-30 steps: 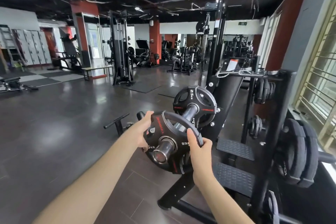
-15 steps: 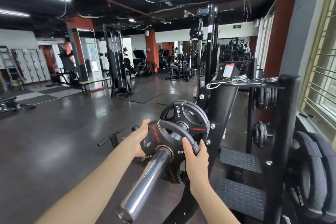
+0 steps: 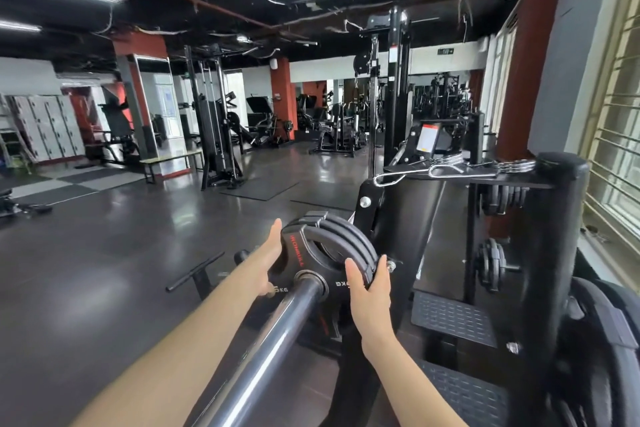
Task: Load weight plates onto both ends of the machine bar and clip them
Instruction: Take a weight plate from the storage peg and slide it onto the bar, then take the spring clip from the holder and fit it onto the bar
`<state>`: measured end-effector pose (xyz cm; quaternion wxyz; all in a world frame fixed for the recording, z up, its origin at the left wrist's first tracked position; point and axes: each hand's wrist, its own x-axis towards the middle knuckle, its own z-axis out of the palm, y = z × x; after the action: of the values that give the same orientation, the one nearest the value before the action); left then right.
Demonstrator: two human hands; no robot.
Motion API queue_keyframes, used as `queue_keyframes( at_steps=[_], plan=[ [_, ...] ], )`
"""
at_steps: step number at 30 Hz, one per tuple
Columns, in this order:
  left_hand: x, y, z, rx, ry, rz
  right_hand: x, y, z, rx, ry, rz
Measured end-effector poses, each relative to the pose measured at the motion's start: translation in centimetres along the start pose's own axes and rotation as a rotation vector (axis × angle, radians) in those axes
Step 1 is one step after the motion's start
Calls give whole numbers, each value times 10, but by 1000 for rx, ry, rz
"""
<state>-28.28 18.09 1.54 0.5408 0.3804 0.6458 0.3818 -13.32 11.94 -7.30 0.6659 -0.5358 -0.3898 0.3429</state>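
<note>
A black weight plate (image 3: pixel 313 262) with red lettering sits on the steel machine bar (image 3: pixel 273 340), pressed up against another black plate (image 3: pixel 341 225) behind it. My left hand (image 3: pixel 272 253) lies flat against the plate's left rim, fingers straight. My right hand (image 3: pixel 369 282) wraps the plate's right rim. The bar runs from the plate toward me, bare along its near length. Metal spring clips (image 3: pixel 433 172) lie on the rack's top shelf, up and to the right.
A black plate rack (image 3: pixel 554 253) stands at the right, holding more plates (image 3: pixel 491 267) on its pegs and a large plate (image 3: pixel 609 340) close at the lower right. Step platforms (image 3: pixel 453 317) lie below. Open dark floor (image 3: pixel 104 270) spreads to the left.
The plate has slid along the bar away from me until it meets the rear plate. My left hand has flattened against its rim, and more bare bar shows in front.
</note>
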Motion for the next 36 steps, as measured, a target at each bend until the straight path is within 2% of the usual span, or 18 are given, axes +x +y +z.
queue_keyframes(
  at_steps=[10, 12, 15, 19, 22, 26, 36],
  plan=[
    [4, 5, -6, 50, -72, -16, 4, 3, -1, 28, -4, -53],
    [9, 8, -7, 113, -12, 77, 3, -2, -2, 0, -3, -62],
    [16, 18, -5, 271, 99, 360, 7, -12, -6, -41, 0, -107],
    [5, 30, 7, 410, 15, 542, 18, -28, -7, -192, -54, -184],
    [-1, 28, 17, 615, 35, 582, 17, -29, 1, -337, -118, -210],
    [-5, 28, 22, 746, 101, 641, 16, -26, 1, -388, -106, -223],
    [-6, 32, 28, 905, 104, 641, 14, -26, 0, -446, -124, -236]
  ],
)
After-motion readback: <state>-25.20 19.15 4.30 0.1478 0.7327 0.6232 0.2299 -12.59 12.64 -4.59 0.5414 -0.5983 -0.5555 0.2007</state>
